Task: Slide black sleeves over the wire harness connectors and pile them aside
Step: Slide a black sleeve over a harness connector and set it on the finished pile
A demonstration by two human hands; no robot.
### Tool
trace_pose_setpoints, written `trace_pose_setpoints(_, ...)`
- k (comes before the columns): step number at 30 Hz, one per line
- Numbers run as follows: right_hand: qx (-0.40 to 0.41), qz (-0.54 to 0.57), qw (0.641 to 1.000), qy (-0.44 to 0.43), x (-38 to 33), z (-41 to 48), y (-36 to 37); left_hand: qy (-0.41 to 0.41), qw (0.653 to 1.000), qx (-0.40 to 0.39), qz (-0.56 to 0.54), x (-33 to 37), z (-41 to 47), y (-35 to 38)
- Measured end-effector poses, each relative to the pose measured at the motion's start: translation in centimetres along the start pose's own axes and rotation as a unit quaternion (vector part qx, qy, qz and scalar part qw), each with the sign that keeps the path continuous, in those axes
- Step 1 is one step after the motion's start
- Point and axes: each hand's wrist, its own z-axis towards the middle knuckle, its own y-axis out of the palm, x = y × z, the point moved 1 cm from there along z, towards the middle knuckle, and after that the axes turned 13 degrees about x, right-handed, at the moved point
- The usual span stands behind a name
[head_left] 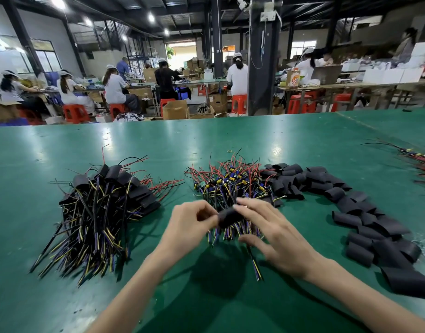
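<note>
Left hand (189, 219) pinches a sleeve (229, 217) above the tabletop (206, 140) centre. Right hand (276, 234) touches its other end; the grip is blurred, so I cannot tell. Sleeved pile (103, 207) lies at 9 o'clock, bare harnesses (230, 181) at 12, loose sleeves (365, 212) at 3.

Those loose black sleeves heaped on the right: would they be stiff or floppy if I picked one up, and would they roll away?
Probably light and fairly floppy: the sleeves lie squashed and bent, draped over one another. Rolling seems unlikely, since most look flattened on the table. Their matte surface suggests they are not slippery.
</note>
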Motion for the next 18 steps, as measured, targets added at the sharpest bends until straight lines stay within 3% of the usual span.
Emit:
trace_pose_setpoints(2,0.032,-0.042,0.998,0.022,0.6,0.3,-0.4,0.005,0.994,0.107,0.032,-0.8,1.2,-1.5)
trace_pose_setpoints(5,0.079,-0.070,0.990,0.088,2.2,0.5,-1.0,0.013,0.957,0.263,0.124,-2.9,2.5,-4.2)
trace_pose_setpoints(7,0.097,-0.091,0.981,0.140,3.5,0.4,-1.2,0.006,0.930,0.307,0.201,-4.6,2.8,-5.6)
trace_pose_setpoints(11,0.076,-0.105,0.971,0.202,5.3,0.0,-1.3,-0.045,0.920,0.253,0.295,-7.1,2.9,-6.5)
trace_pose_setpoints(18,-0.025,-0.126,0.968,0.217,5.9,-0.9,0.2,-0.087,0.907,0.203,0.358,-7.8,3.1,-6.2)
